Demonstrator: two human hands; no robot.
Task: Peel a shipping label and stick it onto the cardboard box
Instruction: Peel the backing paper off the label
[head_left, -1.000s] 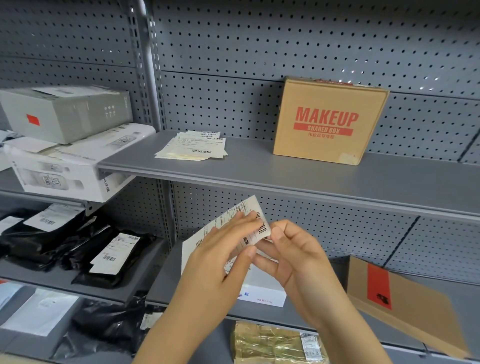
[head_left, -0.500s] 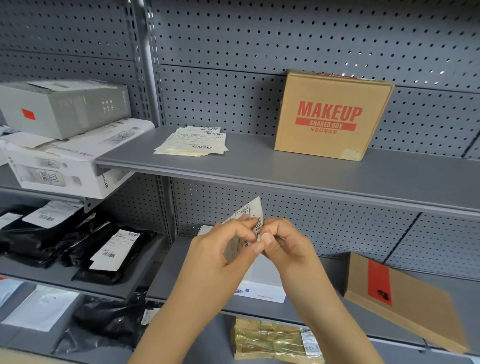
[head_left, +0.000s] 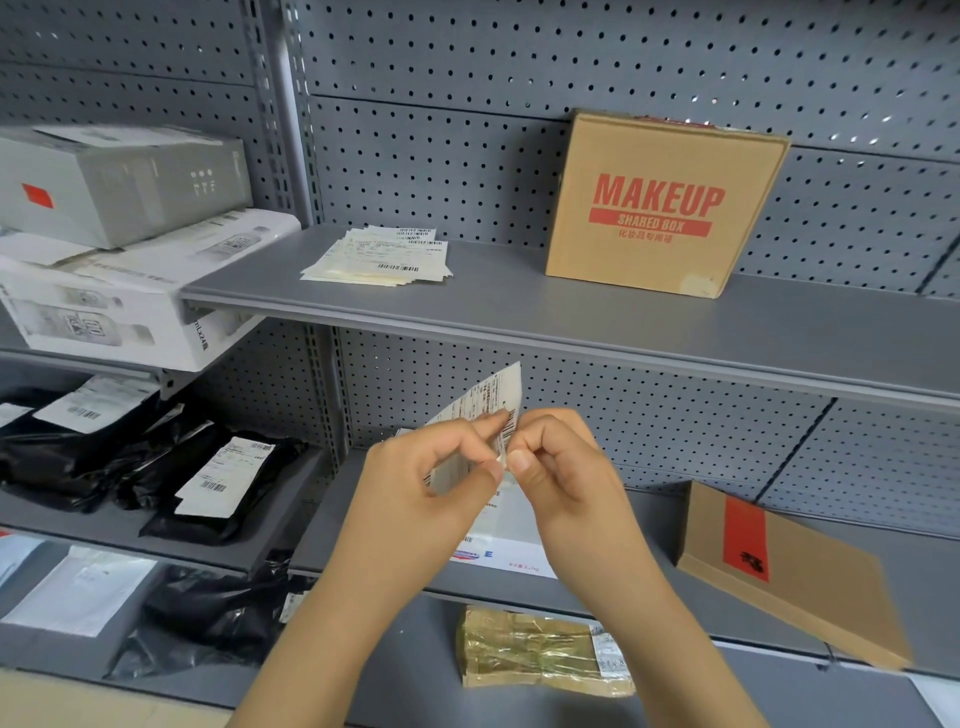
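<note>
I hold a white shipping label (head_left: 493, 400) with barcodes in front of the middle shelf. My left hand (head_left: 431, 483) pinches its lower part between thumb and fingers. My right hand (head_left: 556, 467) pinches the label's right edge, thumb tip against my left thumb. The label bends upward, its top corner free. A brown cardboard box (head_left: 660, 208) printed "MAKEUP SHARED BOX" stands upright on the upper shelf (head_left: 519, 312), leaning against the pegboard, above and right of my hands. A stack of more labels (head_left: 379, 257) lies on the same shelf to the left.
Grey and white boxes (head_left: 119, 234) sit at the upper left. Black mailer bags (head_left: 156, 467) with labels fill the left shelf. A flat brown carton (head_left: 789, 566) lies at the right on the lower shelf. A white box (head_left: 498, 551) sits behind my hands, and a taped parcel (head_left: 540, 654) below.
The label went from spread flat between both hands to bent and pinched at its right edge. Both hands drew together and rose slightly.
</note>
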